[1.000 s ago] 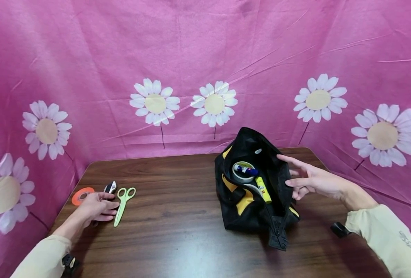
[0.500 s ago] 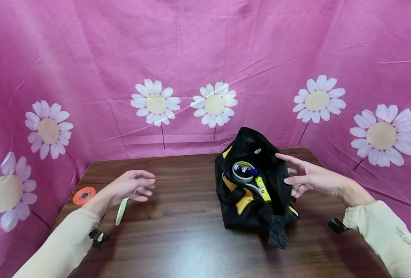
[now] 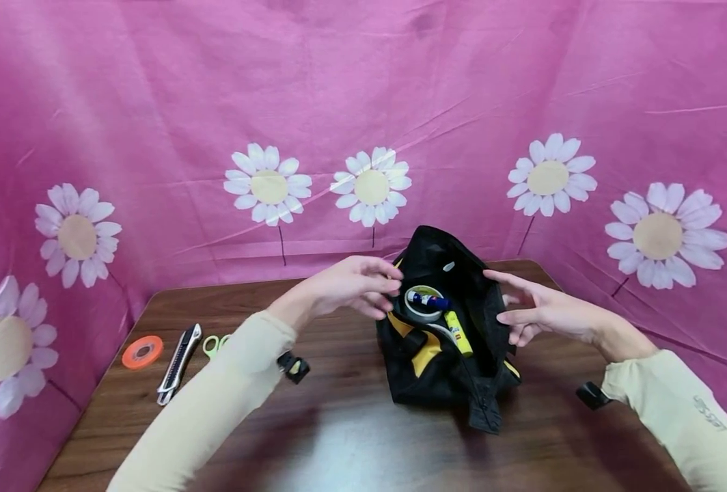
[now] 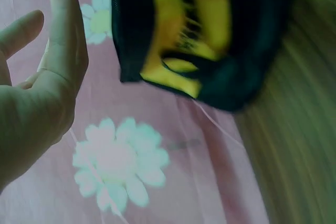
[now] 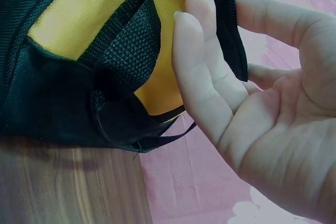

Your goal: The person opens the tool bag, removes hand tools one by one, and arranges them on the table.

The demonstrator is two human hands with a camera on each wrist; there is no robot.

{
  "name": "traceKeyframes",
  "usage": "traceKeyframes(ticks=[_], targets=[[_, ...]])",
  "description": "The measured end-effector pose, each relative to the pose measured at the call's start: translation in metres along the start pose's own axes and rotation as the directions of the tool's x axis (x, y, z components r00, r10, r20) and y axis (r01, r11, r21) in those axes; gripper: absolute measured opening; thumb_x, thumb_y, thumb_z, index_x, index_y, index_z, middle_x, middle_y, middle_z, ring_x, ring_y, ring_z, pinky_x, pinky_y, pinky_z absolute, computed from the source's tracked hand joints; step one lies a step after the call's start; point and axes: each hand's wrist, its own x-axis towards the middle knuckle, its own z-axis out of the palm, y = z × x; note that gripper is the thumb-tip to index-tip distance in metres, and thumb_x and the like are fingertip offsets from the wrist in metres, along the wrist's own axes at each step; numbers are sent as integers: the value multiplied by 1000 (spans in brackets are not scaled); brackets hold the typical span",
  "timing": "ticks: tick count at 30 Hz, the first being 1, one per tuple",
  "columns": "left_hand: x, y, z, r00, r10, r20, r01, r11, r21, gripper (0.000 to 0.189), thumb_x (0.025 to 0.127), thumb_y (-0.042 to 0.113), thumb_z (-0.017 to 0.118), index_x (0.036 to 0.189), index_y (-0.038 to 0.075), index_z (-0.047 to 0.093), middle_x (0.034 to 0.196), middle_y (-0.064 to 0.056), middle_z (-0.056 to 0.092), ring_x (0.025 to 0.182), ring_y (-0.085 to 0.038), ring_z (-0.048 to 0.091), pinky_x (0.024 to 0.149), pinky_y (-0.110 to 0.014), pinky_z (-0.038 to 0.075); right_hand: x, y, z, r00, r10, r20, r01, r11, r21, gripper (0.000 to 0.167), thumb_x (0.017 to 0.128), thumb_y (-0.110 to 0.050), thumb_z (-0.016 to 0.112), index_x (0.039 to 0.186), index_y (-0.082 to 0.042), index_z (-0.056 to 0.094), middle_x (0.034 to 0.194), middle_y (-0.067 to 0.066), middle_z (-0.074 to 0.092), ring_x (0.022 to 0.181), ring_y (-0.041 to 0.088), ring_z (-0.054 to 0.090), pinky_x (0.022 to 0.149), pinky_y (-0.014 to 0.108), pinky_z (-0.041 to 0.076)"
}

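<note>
A black and yellow tool bag (image 3: pixel 425 355) stands unzipped at the right of the table. Inside lie a roll of tape (image 3: pixel 422 315), a blue glue stick (image 3: pixel 430 301) and a yellow tube-like item (image 3: pixel 458 333) with a label. My right hand (image 3: pixel 548 313) pinches the bag's right rim between thumb and fingers; in the right wrist view its fingers (image 5: pixel 191 61) lie along the outer side. At the bag's left rim hovers my left hand (image 3: pixel 351 287), its fingers fairly straight and nothing seen in them. The left wrist view shows this hand (image 4: pixel 47 82) apart from the bag.
On the left of the wooden table (image 3: pixel 339 437) lie an orange tape roll (image 3: pixel 142 352), a box cutter (image 3: pixel 180 362) and green scissors (image 3: pixel 213 346), partly hidden by my left sleeve. A pink flowered cloth (image 3: pixel 339 82) hangs round the table.
My left hand has risen from beside the box cutter and scissors and crossed rightward to the bag's left rim. The right hand has kept its place at the bag.
</note>
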Motion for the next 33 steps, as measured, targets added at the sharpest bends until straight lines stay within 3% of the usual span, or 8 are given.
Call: traceKeyframes(ticks=[10, 15, 18, 21, 24, 28, 31, 33], targets=[[68, 43, 43, 997, -67, 33, 66, 997, 36, 29, 101, 12, 65, 127, 1, 60, 116, -13, 66, 94, -30, 68, 86, -48, 60, 0, 3, -2, 999, -15, 30, 14, 1000, 21, 87, 102, -2, 58, 164, -21, 0, 151, 37, 20, 78, 33, 70, 74, 56, 60], [96, 40, 53, 993, -117, 1, 117, 993, 26, 25, 100, 11, 66, 122, 1, 63, 111, -8, 67, 91, -29, 68, 92, -52, 56, 0, 4, -3, 999, -10, 31, 9, 999, 33, 87, 102, -3, 58, 164, -22, -1, 152, 36, 20, 79, 32, 70, 74, 56, 60], [109, 33, 54, 985, -165, -48, 166, 986, 14, 27, 100, 10, 66, 124, -1, 62, 116, -13, 66, 92, -30, 67, 94, -50, 56, 0, 5, -3, 999, -14, 30, 13, 999, 38, 87, 102, -2, 58, 164, -23, 0, 152, 37, 20, 78, 32, 70, 74, 56, 60], [122, 27, 52, 968, -230, -103, 230, 973, -13, 31, 100, 10, 65, 129, -2, 61, 126, -19, 63, 92, -30, 66, 93, -46, 57, 1, 6, -3, 999, -12, 33, 11, 999, 42, 88, 102, -2, 58, 164, -23, -1, 153, 37, 17, 79, 33, 70, 74, 56, 60], [133, 22, 50, 940, -305, -150, 295, 951, -88, 26, 100, 11, 65, 123, 0, 62, 129, -21, 62, 91, -30, 66, 94, -44, 57, 1, 7, -3, 999, -12, 38, 10, 999, 49, 88, 102, -2, 58, 164, -23, -1, 152, 38, 14, 79, 34, 70, 75, 57, 60], [145, 14, 47, 904, -378, -199, 332, 914, -233, 17, 99, 10, 66, 115, 3, 62, 131, -22, 60, 107, -37, 65, 97, -44, 55, 0, 8, -3, 999, -24, 41, 21, 998, 58, 88, 102, -2, 57, 164, -24, -1, 151, 39, 12, 79, 33, 70, 75, 58, 59], [152, 6, 47, 889, -416, -192, 351, 888, -297, 32, 100, 11, 65, 130, 1, 59, 145, -24, 50, 128, -41, 54, 101, -43, 53, -1, 8, -2, 998, -32, 45, 30, 998, 61, 87, 102, -1, 57, 164, -24, 0, 150, 38, 15, 80, 32, 70, 76, 57, 59], [154, -1, 46, 882, -437, -173, 371, 873, -316, 48, 100, 13, 64, 144, 1, 50, 154, -23, 40, 135, -42, 47, 103, -42, 51, -1, 9, -2, 998, -34, 48, 31, 998, 63, 87, 102, 0, 56, 164, -25, 0, 150, 38, 17, 80, 32, 70, 76, 55, 60]])
